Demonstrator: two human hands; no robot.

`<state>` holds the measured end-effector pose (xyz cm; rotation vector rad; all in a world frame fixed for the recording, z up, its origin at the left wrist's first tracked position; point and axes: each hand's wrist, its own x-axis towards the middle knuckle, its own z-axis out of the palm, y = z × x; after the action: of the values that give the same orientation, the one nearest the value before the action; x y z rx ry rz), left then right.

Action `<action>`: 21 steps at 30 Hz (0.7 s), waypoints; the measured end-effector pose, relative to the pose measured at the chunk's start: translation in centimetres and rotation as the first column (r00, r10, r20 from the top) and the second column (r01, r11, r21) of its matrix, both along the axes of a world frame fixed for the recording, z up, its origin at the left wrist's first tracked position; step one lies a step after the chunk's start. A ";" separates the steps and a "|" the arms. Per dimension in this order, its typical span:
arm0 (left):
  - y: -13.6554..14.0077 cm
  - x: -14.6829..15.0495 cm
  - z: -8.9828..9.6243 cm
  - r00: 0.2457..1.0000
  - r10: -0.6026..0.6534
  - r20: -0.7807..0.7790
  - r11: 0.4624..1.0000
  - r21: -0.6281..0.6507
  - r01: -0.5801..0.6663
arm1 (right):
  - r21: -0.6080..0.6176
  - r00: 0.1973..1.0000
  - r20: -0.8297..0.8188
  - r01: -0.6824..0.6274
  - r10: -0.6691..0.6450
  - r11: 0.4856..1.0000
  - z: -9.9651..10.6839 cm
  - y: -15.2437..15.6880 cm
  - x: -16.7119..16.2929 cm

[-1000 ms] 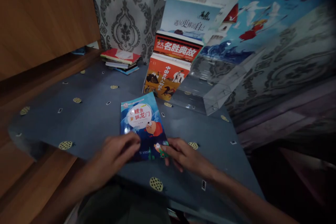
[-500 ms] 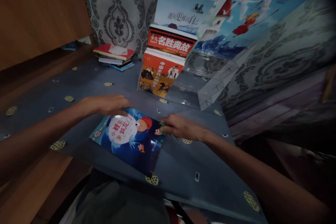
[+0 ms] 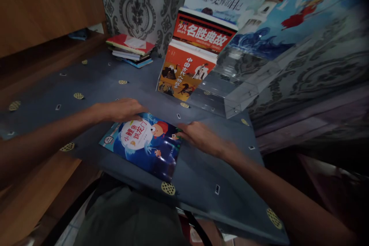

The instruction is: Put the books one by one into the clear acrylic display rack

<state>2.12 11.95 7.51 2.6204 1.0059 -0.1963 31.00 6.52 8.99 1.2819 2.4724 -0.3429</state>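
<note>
A blue picture book (image 3: pixel 155 161) with a round white title patch and orange fish on its cover lies face up, at a slant, near the table's front edge. My left hand (image 3: pixel 125 109) grips its far edge, with the thumb over the cover and the other fingers partly hidden. At the right edge, my right hand (image 3: pixel 200 136) has its fingers bent in against the book's upper corner; motion blurs it a little. Both hands hold the same book, which looks closed.
Behind the book, a clear acrylic stand (image 3: pixel 240 100) carries several books, with an orange-red book (image 3: pixel 184 73) lowest in front. A stack of books (image 3: pixel 132 50) sits at the back left by the patterned wall. Wooden cabinetry (image 3: pixel 49 7) borders the blue-grey tablecloth (image 3: pixel 95 84).
The view has shifted, so the stand appears higher and farther right. The book's near corner has drawn back slightly from the pineapple print. Both hands stay at the book's edges.
</note>
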 end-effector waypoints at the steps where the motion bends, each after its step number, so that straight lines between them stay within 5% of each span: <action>1: 0.1 -0.2 -0.2 1.000 -0.008 0.022 1.000 -0.003 0.008 | -0.001 1.000 -0.017 -0.005 0.005 1.000 0.1 0.1 0.1; 8: 0.1 -0.2 -0.8 1.000 0.020 0.001 0.999 0.039 -0.020 | 0.044 0.998 0.068 -0.010 0.007 0.999 -0.8 -0.4 -0.3; 16: -0.7 0.5 0.7 0.998 0.020 -0.061 0.998 0.054 -0.017 | 0.056 1.000 0.018 -0.002 0.001 0.998 -1.5 0.0 0.3; 19: -1.2 0.8 0.9 0.997 0.025 -0.078 0.996 0.088 -0.018 | -0.020 0.991 -0.135 0.019 -0.022 1.000 -1.7 0.4 1.0; 21: -1.7 0.7 0.6 0.997 0.067 -0.035 0.987 0.146 -0.062 | -0.179 0.955 -0.279 0.054 -0.104 0.982 -2.0 0.5 1.5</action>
<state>2.78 10.24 8.08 2.7177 1.1572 -0.1665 32.51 7.01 7.00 1.3429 2.5592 -0.7955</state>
